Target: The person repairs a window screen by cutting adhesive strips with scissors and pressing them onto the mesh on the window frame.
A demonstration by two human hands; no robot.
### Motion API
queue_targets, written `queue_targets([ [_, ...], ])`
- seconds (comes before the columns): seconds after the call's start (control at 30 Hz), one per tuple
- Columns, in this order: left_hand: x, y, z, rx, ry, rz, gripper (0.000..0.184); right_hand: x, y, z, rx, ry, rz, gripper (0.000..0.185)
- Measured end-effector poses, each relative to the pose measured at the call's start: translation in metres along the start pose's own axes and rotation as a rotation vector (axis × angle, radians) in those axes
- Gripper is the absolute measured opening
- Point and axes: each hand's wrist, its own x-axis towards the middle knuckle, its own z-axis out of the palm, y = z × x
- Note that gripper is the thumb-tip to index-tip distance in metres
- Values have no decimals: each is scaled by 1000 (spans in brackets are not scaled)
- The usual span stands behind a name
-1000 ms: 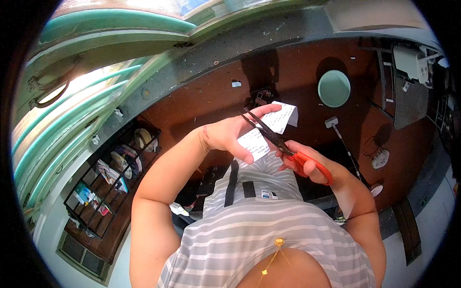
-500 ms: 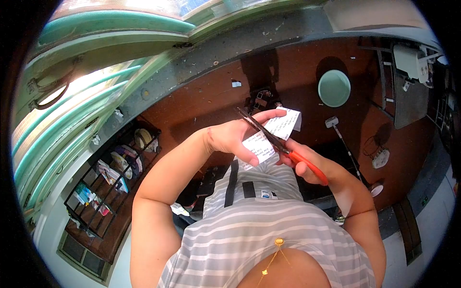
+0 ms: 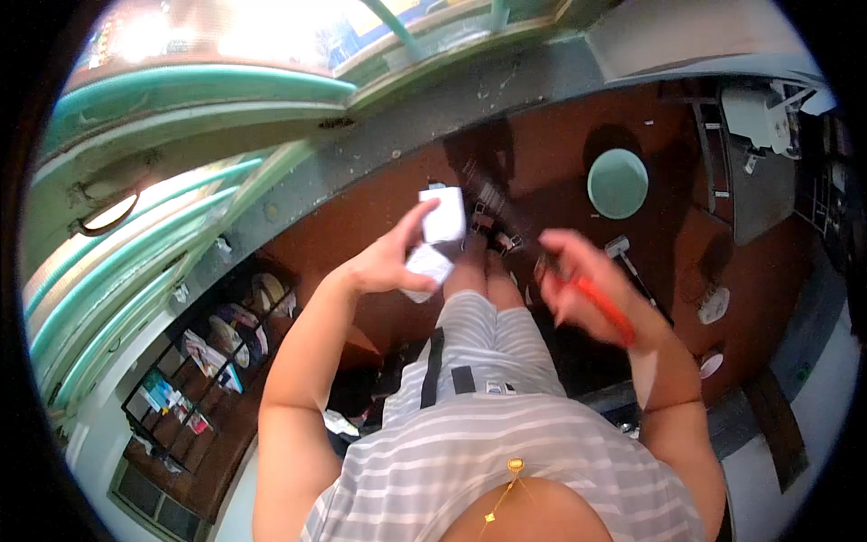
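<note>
My left hand [image 3: 390,262] holds two white pieces of sheet, thin like paper or a foil pack. The upper white piece [image 3: 442,217] is by the fingertips, and the lower white piece [image 3: 428,269] is against the thumb. Print on them is washed out now. To the right, apart from the pieces, my right hand [image 3: 591,291] is closed around scissors with red-orange handles [image 3: 607,312]. Motion smears this hand, and the scissor blades are hard to make out. A faint blurred shape between the hands cannot be identified.
A pale green basin [image 3: 618,184] stands on the red-brown floor. Near it lie a long-handled white-headed tool [image 3: 618,246] and a white object [image 3: 714,305]. A dark rack [image 3: 194,388] with items is at left, beside barred windows. A grey table [image 3: 768,203] is at right.
The scissors, which lay across the white sheet between my hands, have moved right and away from it. My left hand has shifted left with the pieces, whose print no longer shows.
</note>
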Motion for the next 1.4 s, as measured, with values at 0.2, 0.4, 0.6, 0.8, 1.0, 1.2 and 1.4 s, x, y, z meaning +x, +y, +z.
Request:
queue_targets([
  [0.2, -35, 24, -17, -75, 192, 102, 117, 151, 59, -90, -1189, 456, -592, 30],
  [0.4, -12, 46, -12, -20, 121, 126, 113, 268, 80, -82, -1336, 237, -622, 33],
  [0.6, 7, 62, -14, 368, 94, 132, 108, 254, 67, -37, -853, 559, -171, 40],
  [0.8, 39, 88, -16, 585, -52, 48, 103, 184, 61, 5, 1133, -263, 78, 73],
  [1.0, 57, 70, -25, 787, -187, 185, 107, 193, 86, 0, 1186, 334, -180, 66],
  [1.2, 77, 41, -80, 306, 17, 86, 116, 189, 80, -29, 584, 774, -340, 76],
  [1.4, 105, -44, -147, 713, 760, 115, 64, 171, 68, -119, 124, 641, -384, 48],
])
